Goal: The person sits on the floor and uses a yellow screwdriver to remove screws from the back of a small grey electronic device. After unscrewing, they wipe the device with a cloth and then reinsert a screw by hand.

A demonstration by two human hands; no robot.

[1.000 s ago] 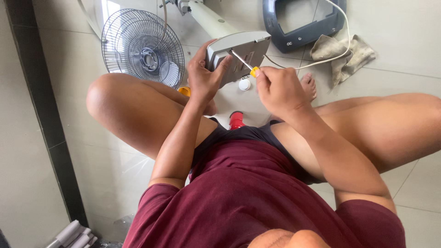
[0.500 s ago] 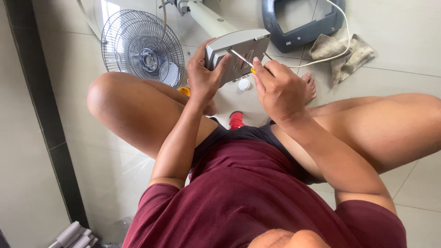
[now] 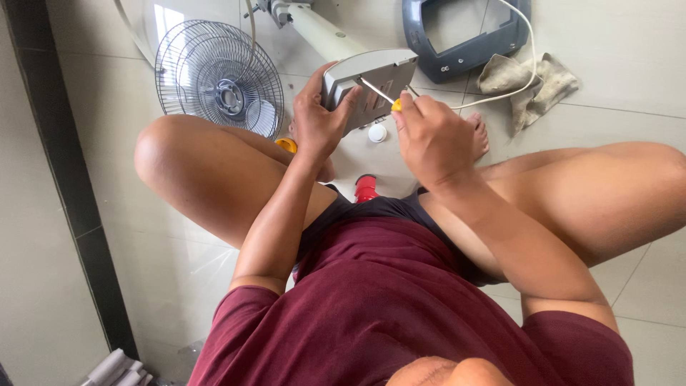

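Seated on tiled floor, fan parts around.
Left hand (image 3: 318, 125) grips grey fan housing (image 3: 371, 78) above the knees; right hand (image 3: 429, 139) closed on yellow-handled screwdriver (image 3: 380, 93), tip against housing. Wire fan guard (image 3: 218, 78) lies toward floor's far-left.

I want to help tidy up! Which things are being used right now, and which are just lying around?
In use:
left hand holding the grey fan part
right hand with the yellow-handled screwdriver

Lying about:
fan grille
dark grey frame
rag
white cap
red-topped thing
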